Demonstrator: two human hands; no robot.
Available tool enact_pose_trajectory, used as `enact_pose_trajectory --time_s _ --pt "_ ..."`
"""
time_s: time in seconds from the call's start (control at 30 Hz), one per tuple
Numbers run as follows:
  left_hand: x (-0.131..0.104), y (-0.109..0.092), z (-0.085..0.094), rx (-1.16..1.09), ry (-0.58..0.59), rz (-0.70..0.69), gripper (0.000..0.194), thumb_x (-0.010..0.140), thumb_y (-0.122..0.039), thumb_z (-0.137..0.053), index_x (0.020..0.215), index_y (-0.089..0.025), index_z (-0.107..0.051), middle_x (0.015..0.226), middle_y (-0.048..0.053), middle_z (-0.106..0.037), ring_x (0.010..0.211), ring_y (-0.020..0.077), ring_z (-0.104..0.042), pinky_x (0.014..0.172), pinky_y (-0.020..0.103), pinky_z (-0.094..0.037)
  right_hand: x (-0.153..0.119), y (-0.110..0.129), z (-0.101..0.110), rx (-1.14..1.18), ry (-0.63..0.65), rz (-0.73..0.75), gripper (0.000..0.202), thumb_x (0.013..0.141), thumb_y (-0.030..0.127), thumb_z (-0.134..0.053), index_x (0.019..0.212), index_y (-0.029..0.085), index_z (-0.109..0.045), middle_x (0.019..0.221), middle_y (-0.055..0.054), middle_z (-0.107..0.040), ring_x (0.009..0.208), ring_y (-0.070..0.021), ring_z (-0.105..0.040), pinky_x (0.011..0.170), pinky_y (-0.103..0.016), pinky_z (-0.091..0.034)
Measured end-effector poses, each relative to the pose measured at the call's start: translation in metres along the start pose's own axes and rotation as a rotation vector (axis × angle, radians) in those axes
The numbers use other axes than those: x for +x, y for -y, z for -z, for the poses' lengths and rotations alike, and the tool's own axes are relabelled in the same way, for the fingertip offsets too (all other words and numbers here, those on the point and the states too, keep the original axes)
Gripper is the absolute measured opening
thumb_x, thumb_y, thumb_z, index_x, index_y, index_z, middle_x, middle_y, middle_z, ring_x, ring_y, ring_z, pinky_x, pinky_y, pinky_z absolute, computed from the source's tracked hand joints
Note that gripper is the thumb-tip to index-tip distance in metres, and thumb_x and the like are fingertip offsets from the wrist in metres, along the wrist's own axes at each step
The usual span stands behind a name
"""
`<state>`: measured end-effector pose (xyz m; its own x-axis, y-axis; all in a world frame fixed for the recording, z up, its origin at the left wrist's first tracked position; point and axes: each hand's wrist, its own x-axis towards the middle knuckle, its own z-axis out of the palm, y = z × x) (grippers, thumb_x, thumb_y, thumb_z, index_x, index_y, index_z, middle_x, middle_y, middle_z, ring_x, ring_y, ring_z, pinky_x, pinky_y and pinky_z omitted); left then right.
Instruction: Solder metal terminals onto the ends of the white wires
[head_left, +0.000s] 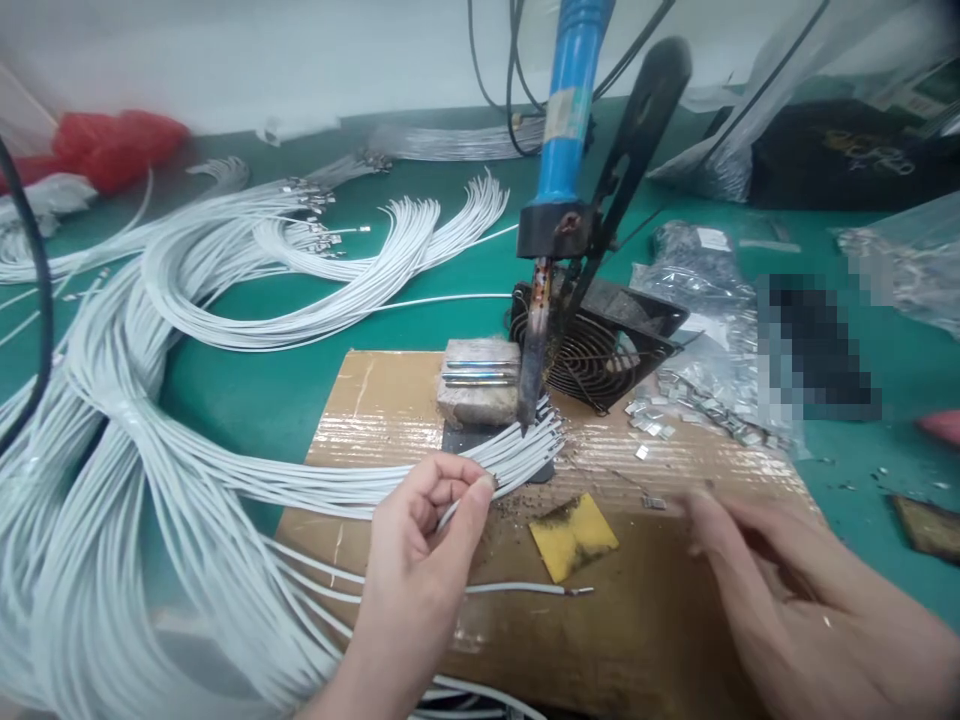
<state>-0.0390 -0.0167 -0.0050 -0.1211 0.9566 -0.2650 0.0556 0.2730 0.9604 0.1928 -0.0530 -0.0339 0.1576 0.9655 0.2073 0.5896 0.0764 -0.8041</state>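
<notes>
My left hand (427, 560) pinches a white cable between thumb and forefinger; the cable's tip is hidden at the fingertips. Just beyond it lies a bundle of white cables (337, 485), its stripped ends fanned out under the soldering iron (534, 340). That iron has a blue handle and hangs tip down in a black holder. My right hand (810, 610) is over the right of the cardboard (375, 400), fingers smeared by motion, so I cannot tell if it holds anything. A small metal connector (654, 502) shows close to its fingertips. One loose cable end (566, 591) extends past my left hand.
A block carrying solder wire strands (480, 375) stands behind the cable ends, beside a black fan (600, 350). A yellow sponge (574, 537) lies on the cardboard. Loose metal pieces (660, 420) and plastic bags (697, 270) are at right. Coiled white cables (300, 310) cover the left.
</notes>
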Motion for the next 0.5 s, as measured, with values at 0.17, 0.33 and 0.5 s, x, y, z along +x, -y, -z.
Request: enact_pose_trajectory --time_s 0.17,0.33,0.5 --pt "0.002 -0.004 0.001 -0.039 0.079 0.088 0.016 0.088 -0.032 -0.073 0.080 -0.019 -0.066 0.067 -0.005 -0.053 0.064 0.0106 -0.044 0.059 0.016 -0.039 0.011 -0.018 0.003 -0.172 -0.033 -0.057 0.046 0.091 0.064 -0.061 0.077 0.024 -0.078 0.074 -0.007 -0.073 0.069 -0.0244 -0.069 0.062 -0.034 -0.055" --pt "0.002 -0.014 -0.003 -0.009 0.128 0.151 0.019 0.083 -0.032 -0.075 0.078 -0.018 -0.064 0.064 -0.007 -0.050 0.060 0.0095 -0.043 0.056 0.015 -0.039 0.006 -0.029 -0.003 -0.231 -0.074 -0.136 0.032 0.078 0.057 -0.075 0.074 0.026 -0.080 0.070 -0.003 -0.076 0.059 -0.0220 -0.069 0.058 -0.033 -0.058" --pt "-0.004 -0.021 -0.010 -0.040 0.032 0.170 0.017 0.076 -0.028 -0.078 0.072 -0.017 -0.066 0.062 -0.005 -0.057 0.060 0.0087 -0.048 0.055 0.015 -0.041 -0.006 -0.022 -0.015 0.032 -0.205 -0.385 0.037 0.073 0.057 -0.082 0.091 0.025 -0.078 0.078 -0.001 -0.080 0.064 -0.0182 -0.076 0.058 -0.019 -0.063"
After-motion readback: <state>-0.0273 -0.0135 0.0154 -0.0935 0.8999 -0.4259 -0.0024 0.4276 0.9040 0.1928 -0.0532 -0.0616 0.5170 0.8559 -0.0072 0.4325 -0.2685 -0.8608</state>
